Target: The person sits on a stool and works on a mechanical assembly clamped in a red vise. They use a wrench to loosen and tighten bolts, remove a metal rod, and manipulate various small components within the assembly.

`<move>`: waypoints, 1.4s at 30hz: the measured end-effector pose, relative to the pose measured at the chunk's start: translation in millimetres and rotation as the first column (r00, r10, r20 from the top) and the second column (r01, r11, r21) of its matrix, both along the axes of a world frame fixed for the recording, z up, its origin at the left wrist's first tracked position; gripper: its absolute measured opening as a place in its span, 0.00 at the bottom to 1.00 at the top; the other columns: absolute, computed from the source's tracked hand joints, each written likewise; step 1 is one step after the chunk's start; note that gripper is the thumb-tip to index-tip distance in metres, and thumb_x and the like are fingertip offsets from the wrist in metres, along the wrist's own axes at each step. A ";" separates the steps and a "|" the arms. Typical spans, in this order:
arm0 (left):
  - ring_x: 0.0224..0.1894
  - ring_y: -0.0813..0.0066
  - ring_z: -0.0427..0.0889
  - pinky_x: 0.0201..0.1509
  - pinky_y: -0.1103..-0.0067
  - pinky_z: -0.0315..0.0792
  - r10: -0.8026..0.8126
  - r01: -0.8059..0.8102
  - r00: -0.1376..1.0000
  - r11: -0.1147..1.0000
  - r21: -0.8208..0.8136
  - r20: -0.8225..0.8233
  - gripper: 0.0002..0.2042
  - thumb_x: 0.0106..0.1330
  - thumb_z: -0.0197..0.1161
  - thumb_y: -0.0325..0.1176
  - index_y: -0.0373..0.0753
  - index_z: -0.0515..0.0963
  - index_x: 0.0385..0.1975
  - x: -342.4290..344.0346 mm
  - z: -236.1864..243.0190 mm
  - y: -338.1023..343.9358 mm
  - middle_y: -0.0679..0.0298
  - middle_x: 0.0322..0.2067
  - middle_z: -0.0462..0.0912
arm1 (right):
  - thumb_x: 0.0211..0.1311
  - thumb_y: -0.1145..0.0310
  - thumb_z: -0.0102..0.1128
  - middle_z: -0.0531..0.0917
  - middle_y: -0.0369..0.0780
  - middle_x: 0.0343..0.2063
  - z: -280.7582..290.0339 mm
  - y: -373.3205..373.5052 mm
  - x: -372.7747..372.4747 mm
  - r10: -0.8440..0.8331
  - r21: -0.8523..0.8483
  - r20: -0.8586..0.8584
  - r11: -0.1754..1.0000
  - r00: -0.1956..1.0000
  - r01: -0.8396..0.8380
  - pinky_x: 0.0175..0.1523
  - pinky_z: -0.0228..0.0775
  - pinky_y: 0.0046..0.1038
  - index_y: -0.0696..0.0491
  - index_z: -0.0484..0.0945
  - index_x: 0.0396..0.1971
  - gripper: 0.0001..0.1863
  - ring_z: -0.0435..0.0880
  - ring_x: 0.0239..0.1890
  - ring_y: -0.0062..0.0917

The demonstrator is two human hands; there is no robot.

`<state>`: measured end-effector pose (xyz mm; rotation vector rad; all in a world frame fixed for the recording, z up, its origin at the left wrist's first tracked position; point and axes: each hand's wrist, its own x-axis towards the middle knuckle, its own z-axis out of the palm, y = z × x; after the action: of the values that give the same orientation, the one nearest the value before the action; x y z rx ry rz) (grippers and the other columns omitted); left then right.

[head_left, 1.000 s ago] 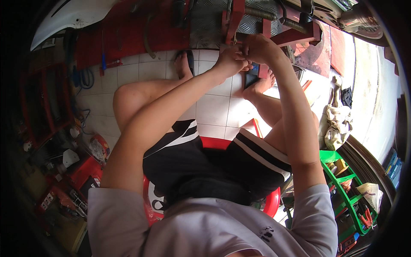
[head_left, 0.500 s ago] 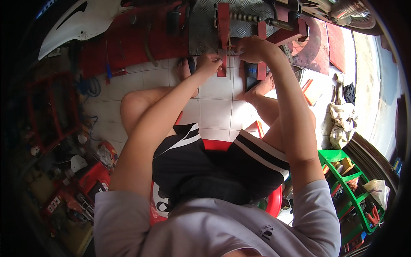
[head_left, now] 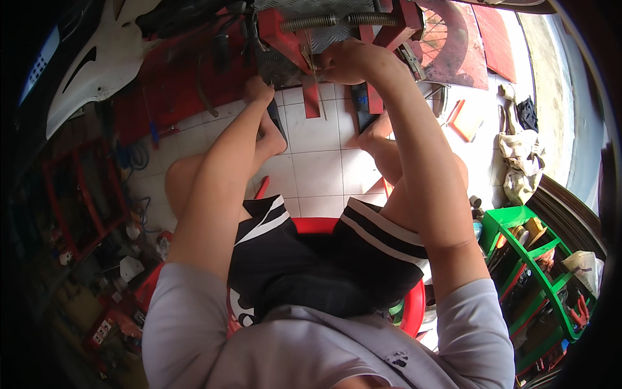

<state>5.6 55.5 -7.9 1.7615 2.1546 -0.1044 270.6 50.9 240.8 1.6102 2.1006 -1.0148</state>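
Observation:
My left hand (head_left: 258, 91) is at the front of the red platform (head_left: 165, 91), left of the red metal stand (head_left: 311, 97); its fingers are curled, and what they may hold is unclear. My right hand (head_left: 346, 61) is closed at the middle of the stand, gripping something hidden by the fingers, beside thin upright metal pieces (head_left: 324, 111). Two threaded bars with springs (head_left: 304, 23) cross the stand above that hand. The stand rises from a grey checker-plate surface (head_left: 282, 58).
I sit on a red plastic stool (head_left: 414, 305). A green tool rack (head_left: 521, 246) and a cloth bag (head_left: 518, 162) are at my right. A red shelf frame (head_left: 84, 194), blue hose (head_left: 133, 155) and scattered tools lie left. A white vehicle panel (head_left: 97, 78) is upper left.
My left hand has moved away from my right hand and the stand, leftward. My right hand stays at the stand, shifted slightly. The whole view has also shifted.

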 end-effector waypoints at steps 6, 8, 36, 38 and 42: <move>0.46 0.56 0.80 0.47 0.66 0.76 0.042 -0.054 0.994 0.992 -0.116 -0.101 0.15 0.53 0.63 0.38 0.39 0.79 0.39 15.0 35.9 2.1 0.52 0.40 0.81 | 0.53 0.57 0.56 0.81 0.42 0.43 7.9 1.3 -1.0 -0.016 -0.014 0.023 1.000 1.000 0.016 0.51 0.72 0.36 0.42 0.77 0.49 0.21 0.80 0.46 0.37; 0.45 0.56 0.80 0.47 0.66 0.76 0.046 -0.056 0.994 0.993 -0.103 -0.104 0.14 0.52 0.63 0.38 0.40 0.80 0.38 16.9 35.3 4.4 0.52 0.40 0.81 | 0.54 0.56 0.56 0.82 0.42 0.42 5.3 2.3 -0.7 -0.015 0.020 0.023 1.000 1.000 0.014 0.50 0.72 0.36 0.42 0.77 0.48 0.20 0.80 0.46 0.37; 0.21 0.84 0.66 0.23 0.86 0.59 0.643 -0.051 -0.194 0.748 -0.662 0.741 0.05 0.58 0.58 0.31 0.37 0.73 0.29 95.5 164.1 -51.7 0.67 0.25 0.76 | 0.42 0.73 0.64 0.84 0.40 0.28 -31.5 3.9 -13.1 0.150 0.229 -0.245 0.969 0.958 -0.093 0.35 0.77 0.24 0.55 0.81 0.32 0.13 0.85 0.26 0.25; 0.26 0.81 0.70 0.29 0.83 0.65 0.641 -0.096 -0.201 0.740 -0.666 0.741 0.08 0.57 0.59 0.32 0.37 0.73 0.33 91.8 152.3 -59.3 0.66 0.30 0.77 | 0.42 0.75 0.63 0.84 0.41 0.28 -31.6 5.1 -11.2 0.106 0.186 -0.223 0.980 0.969 -0.065 0.33 0.78 0.24 0.55 0.81 0.32 0.12 0.85 0.25 0.25; 0.38 0.78 0.71 0.42 0.77 0.67 0.522 -0.261 0.252 0.847 -0.462 0.815 0.15 0.55 0.60 0.34 0.39 0.69 0.41 101.9 110.4 -66.7 0.64 0.41 0.74 | 0.41 0.80 0.61 0.84 0.43 0.28 -25.4 8.7 -6.1 -0.055 0.093 -0.246 0.992 0.968 0.080 0.31 0.78 0.26 0.55 0.81 0.33 0.14 0.86 0.26 0.25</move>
<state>107.5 -11.2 102.5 0.6744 1.4755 0.6231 264.5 59.5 215.4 1.6913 2.3039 -1.2001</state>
